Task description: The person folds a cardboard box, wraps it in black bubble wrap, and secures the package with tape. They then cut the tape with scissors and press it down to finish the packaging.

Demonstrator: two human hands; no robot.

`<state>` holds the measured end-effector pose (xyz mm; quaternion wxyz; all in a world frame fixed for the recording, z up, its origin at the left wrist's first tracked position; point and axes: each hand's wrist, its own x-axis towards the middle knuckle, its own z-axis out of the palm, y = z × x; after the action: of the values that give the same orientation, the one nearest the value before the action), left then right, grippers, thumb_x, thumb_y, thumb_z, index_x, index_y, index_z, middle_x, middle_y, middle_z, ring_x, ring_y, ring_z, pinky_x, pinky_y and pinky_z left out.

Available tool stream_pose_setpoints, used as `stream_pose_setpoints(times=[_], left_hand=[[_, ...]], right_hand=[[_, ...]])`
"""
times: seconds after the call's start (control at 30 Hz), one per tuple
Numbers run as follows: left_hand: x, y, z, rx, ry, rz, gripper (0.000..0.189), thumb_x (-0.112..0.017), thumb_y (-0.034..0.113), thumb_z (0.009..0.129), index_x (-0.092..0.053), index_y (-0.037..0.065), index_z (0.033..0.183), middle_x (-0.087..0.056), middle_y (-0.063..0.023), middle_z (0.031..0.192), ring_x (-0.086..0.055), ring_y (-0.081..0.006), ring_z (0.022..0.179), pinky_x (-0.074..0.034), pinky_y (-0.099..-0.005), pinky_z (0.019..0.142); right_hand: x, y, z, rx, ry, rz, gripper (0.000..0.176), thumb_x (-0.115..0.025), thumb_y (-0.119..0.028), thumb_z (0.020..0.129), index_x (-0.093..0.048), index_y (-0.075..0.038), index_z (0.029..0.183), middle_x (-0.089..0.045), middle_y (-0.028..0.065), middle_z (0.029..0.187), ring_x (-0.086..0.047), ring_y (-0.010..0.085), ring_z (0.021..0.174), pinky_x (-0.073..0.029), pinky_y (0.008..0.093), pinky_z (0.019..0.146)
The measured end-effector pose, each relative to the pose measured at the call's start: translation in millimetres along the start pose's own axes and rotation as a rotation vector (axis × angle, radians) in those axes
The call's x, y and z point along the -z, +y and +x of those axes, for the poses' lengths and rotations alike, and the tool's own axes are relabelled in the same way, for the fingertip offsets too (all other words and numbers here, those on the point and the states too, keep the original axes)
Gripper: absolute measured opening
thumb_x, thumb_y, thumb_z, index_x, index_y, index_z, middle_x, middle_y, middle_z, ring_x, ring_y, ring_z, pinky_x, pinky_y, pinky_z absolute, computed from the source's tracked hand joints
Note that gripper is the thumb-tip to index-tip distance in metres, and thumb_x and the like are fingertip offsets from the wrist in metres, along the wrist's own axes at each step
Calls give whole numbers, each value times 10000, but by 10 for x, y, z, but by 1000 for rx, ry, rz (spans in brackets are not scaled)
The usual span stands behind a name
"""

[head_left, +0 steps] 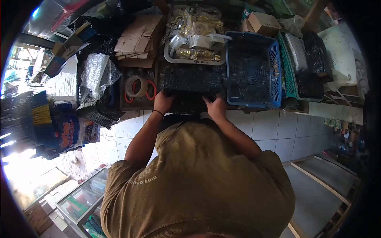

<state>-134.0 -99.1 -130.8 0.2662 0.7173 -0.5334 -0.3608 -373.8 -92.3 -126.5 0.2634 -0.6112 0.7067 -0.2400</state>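
A black plastic-wrapped bundle lies at the front of the table, below a light tray of gold and white fittings. My left hand grips its left end, the thumb on the near side and the fingertips hidden. At the right end my right hand holds the same bundle, thumb pointing inward, its other fingers mostly hidden. Just left of my left hand are a roll of tape and a red ring-shaped item. A blue basket stands right beside my right hand.
Flattened cardboard is stacked at the back left, next to bubble wrap. On the right are a cardboard box, a green basket and dark wrapped packages. A glass case stands at the lower left.
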Motion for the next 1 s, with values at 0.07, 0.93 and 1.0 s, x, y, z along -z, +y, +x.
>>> stream_pose_setpoints(times=[0.07, 0.93, 1.0], left_hand=[[-18, 11, 6, 10, -33, -23, 398, -671, 320, 730, -632, -22, 931, -637, -222, 876, -608, -368, 873, -482, -405, 743], [-92, 23, 66, 518, -170, -524, 363, -612, 261, 804, -630, -77, 937, -660, -162, 869, -650, -240, 779, -491, -334, 667], [-25, 101, 34, 606, -209, -628, 348, -599, 255, 811, -629, -62, 951, -660, -155, 856, -651, -245, 768, -501, -331, 676]], right_hand=[[17, -22, 18, 44, 86, 65, 489, -709, -354, 731, -563, 33, 993, -627, 215, 864, -597, 400, 816, -466, 434, 710], [215, -32, 48, -172, -154, 376, 431, -634, -350, 771, -624, 40, 953, -648, 181, 893, -620, 293, 802, -472, 355, 691], [192, -18, 79, -548, -338, 756, 519, -605, -482, 766, -594, -71, 1083, -618, 80, 963, -570, 190, 845, -425, 345, 714]])
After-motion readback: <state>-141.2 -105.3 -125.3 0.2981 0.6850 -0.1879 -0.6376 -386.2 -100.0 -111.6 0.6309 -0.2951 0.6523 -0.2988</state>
